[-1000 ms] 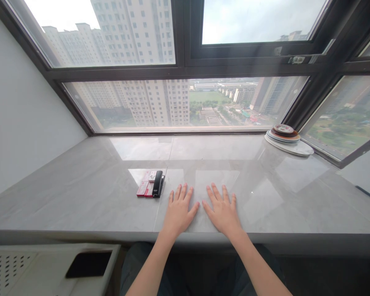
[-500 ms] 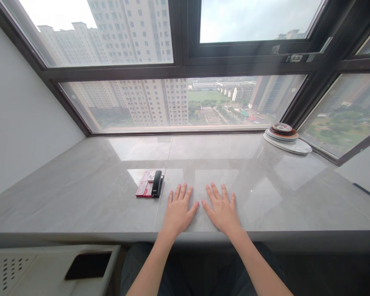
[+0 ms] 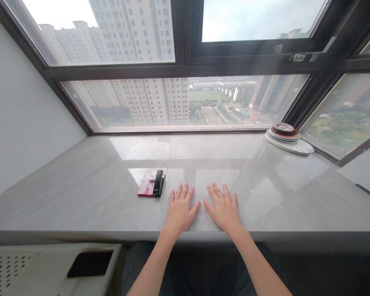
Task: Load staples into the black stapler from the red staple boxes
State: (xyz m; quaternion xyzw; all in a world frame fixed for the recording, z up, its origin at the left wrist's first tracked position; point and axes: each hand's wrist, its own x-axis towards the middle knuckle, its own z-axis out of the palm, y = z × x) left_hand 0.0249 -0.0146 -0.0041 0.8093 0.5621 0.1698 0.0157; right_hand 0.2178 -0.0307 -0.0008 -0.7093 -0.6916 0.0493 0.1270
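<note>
My left hand (image 3: 179, 210) lies flat on the grey sill (image 3: 89, 197), fingers spread and holding nothing. Beside it, palm down with its fingers apart, rests my right hand (image 3: 224, 209), also without anything in it. The two thumbs point toward each other with a small gap between them. To the left of my left hand is a black stapler (image 3: 158, 183), apart from the fingers. It lies next to or partly on small red-and-white boxes (image 3: 144, 185), several by the look of it; a smaller white piece sits by the stapler's top end.
A stack of plates or coasters (image 3: 285, 133) stands on a flat white board (image 3: 305, 148) at the back right corner. Dark window frames (image 3: 181, 70) rise behind the sill. Below its front edge at left is a white plastic item (image 3: 49, 267) with a dark opening.
Both hands stay in place on the sill. The whole view has shifted very slightly to the right; nothing was picked up or moved.
</note>
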